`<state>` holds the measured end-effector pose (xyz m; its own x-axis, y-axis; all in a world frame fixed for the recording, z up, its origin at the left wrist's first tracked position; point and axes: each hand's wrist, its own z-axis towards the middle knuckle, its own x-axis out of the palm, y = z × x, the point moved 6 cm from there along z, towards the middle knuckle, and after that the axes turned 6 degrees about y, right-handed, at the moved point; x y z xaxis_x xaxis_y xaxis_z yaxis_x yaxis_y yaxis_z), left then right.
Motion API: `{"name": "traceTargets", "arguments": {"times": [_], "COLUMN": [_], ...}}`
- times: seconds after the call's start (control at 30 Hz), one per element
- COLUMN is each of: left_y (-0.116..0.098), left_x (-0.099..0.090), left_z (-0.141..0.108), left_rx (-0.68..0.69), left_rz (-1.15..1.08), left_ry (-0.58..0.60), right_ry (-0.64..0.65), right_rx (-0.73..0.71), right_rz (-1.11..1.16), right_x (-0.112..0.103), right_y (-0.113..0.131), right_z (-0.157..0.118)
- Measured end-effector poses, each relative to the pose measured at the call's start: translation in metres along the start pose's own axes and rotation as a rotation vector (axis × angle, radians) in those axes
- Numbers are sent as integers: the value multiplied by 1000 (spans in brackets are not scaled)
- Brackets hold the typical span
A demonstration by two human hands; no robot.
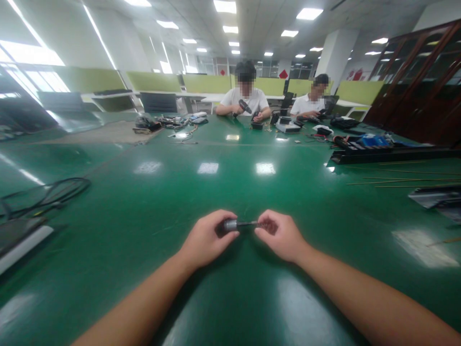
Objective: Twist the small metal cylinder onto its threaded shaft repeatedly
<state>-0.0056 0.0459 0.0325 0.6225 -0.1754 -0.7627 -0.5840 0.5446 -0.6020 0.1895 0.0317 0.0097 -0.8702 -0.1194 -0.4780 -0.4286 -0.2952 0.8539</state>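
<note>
My left hand [207, 240] is wrapped around a short cylinder [231, 225] with a silver metal end and a darker body. From its end a thin dark rod [248, 223] runs level to the right, bridging the gap between my hands. At the far end of that rod, my right hand [283, 235] is closed, thumb and index finger pinching a small brownish piece that looks like a coil spring [265, 224]. Its outer end is partly hidden by the curled fingers. Both hands are just above the green table [223, 298].
Black cables [68, 190] and a dark flat device [21, 240] lie at the left. Thin rods [403, 180] and a long black channel [382, 154] are at the right. Across the table sit two people, one with a power drill [245, 106], among electronic parts.
</note>
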Motion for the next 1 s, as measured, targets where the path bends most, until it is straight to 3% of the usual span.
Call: {"name": "traceTargets", "arguments": {"times": [0.27,0.37,0.63,0.73,0.83,1.0], "left_y": [0,7,56,66,62,41], "left_x": [-2,-5,-5,-6,-23,-81], "left_z": [0,1,4,4,3,-16], "left_rx": [-33,-125,-404,-467,-465,-416], "left_rz": [-31,-86,-809,-976,-978,-779], "left_ry": [-20,-81,-402,-473,-502,-468], "right_ry": [1,1,-4,9,23,49], "right_rx": [-1,-6,22,27,25,12], "right_rz": [-11,-8,41,49,46,24], "right_x": [0,0,2,3,4,4], "right_y": [1,1,-5,-6,-6,-5], "right_z": [0,0,1,3,4,4]}}
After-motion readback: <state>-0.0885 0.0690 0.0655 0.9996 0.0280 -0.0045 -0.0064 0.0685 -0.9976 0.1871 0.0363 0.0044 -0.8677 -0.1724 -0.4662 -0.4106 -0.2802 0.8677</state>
